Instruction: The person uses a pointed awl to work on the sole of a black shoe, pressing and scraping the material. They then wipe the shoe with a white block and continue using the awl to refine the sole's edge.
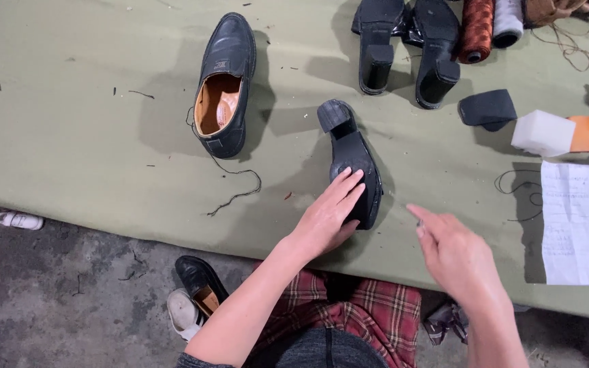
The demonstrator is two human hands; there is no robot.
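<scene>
I am sitting at a tabletop (69, 136) covered with olive-green cloth, and I am counting four black shoes on it. My left hand (328, 215) is resting on one heeled shoe (351, 160), which is lying sole-up near the front edge with its block heel pointing away from me. My fingers are lying flat and together on its sole; this grip is not closing around the shoe, only pressing on it.

My right hand (455, 252) is hovering just to the right of this shoe, not touching it. Its fingers are pinched narrowly, and something small and metallic is showing at the fingertips, but I cannot tell what it is.

Further left, one black loafer (225, 85) with a tan lining is standing upright, and one loose dark thread (233, 180) is trailing from it. At the far edge, two more heeled shoes (407, 48) are lying sole-up, touching each other. Beside them I am seeing two thread spools (492, 24), one rust-brown and one white. There are also one loose black heel piece (487, 109), one white block (542, 133) touching one orange block (587, 133), and one written paper sheet (581, 221).

On the floor, two more shoes (195, 293) are lying near my plaid-covered legs.
</scene>
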